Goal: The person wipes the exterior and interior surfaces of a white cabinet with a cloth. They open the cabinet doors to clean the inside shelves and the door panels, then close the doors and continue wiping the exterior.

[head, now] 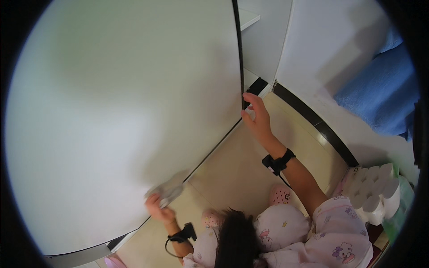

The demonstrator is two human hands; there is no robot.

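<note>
A large white door panel (110, 110) with a dark edge fills the left and middle of the head view. My left hand (159, 207) grips a grey cloth (171, 191) against the panel's lower edge; hand and cloth are slightly blurred. My right hand (258, 115) is at the panel's dark side edge, thumb and fingers apart around it, fingertips touching or very near it. Both wrists wear black straps with a small device and a cable. Behind the panel, part of a white cabinet interior (264, 40) with a shelf shows.
Beige floor tiles (224, 167) lie below the panel. A black baseboard (301, 105) runs along the white wall at right, where a blue towel (378, 90) hangs. White paper rolls (375, 191) stand at the lower right. A pink object (114, 263) is at the bottom left.
</note>
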